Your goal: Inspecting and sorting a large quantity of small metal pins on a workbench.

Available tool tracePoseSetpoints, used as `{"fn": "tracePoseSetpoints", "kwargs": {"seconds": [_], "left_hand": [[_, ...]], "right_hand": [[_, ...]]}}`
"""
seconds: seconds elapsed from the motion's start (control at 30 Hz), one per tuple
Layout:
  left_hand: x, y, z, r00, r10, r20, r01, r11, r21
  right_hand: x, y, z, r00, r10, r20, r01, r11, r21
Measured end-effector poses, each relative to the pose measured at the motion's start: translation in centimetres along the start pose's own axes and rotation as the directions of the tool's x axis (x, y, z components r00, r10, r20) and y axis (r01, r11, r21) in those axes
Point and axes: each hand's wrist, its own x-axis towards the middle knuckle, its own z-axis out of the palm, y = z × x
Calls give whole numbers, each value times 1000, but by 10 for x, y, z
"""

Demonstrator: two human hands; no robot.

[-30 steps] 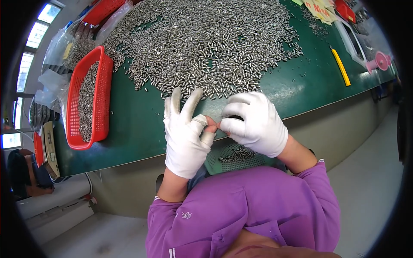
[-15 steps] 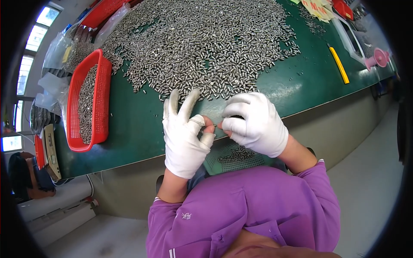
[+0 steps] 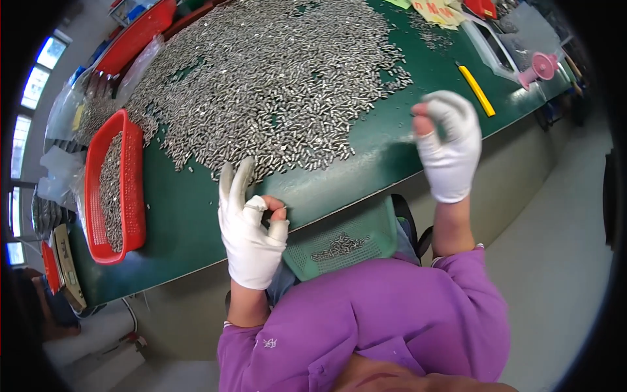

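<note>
A tiny silvery metal piece [image 3: 285, 208] is at the fingertips of the white-gloved left hand [image 3: 249, 242], above the near edge of the smooth green tabletop [image 3: 186, 225]. Thumb and forefinger, bare at the tips, pinch it, while other fingers stretch toward the heap. The white-gloved right hand [image 3: 452, 144] is raised well apart, fingers curled; it is blurred, so I cannot tell whether it grips anything.

Below the edge, at the person's lap, a green perforated plastic basket [image 3: 385, 225] contains a small pile of silvery metal pieces [image 3: 339, 247]. Beyond the left hand spreads a broad heap of short, silvery, cylindrical metal pieces [image 3: 281, 111], far larger than that pile; judging by this, little is done and most is left. To the left, a long red perforated plastic basket [image 3: 135, 189] is well filled with similar pieces, whether finished or not is unclear. A slim yellow-handled tool [image 3: 477, 91] lies on the right.
</note>
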Motion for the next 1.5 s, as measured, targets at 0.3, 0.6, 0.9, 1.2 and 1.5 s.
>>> {"fn": "tracePoseSetpoints", "kwargs": {"seconds": [0.3, 0.6, 0.9, 1.2, 1.5], "left_hand": [[-12, -3, -4, 969, -220, -114, 150, 887, -437], [-6, 5, -7, 1000, -16, -6, 17, 976, 219], [-1, 8, -4, 997, -63, 45, 53, 976, 213], [2, 12, 3, 999, -25, 34, 17, 980, 201], [-3, 10, 4, 999, -34, 9, 31, 979, 201]], "right_hand": [[28, 219, -75, 946, 301, -116, -264, 516, -815], [42, 245, -78, 875, 483, 24, -320, 615, -721], [-8, 145, -58, 844, 534, 45, -510, 774, 375], [-66, -51, -21, 530, -13, 848, -274, 943, 186], [-70, -78, -5, 549, -89, 831, 7, 995, 102]]}}
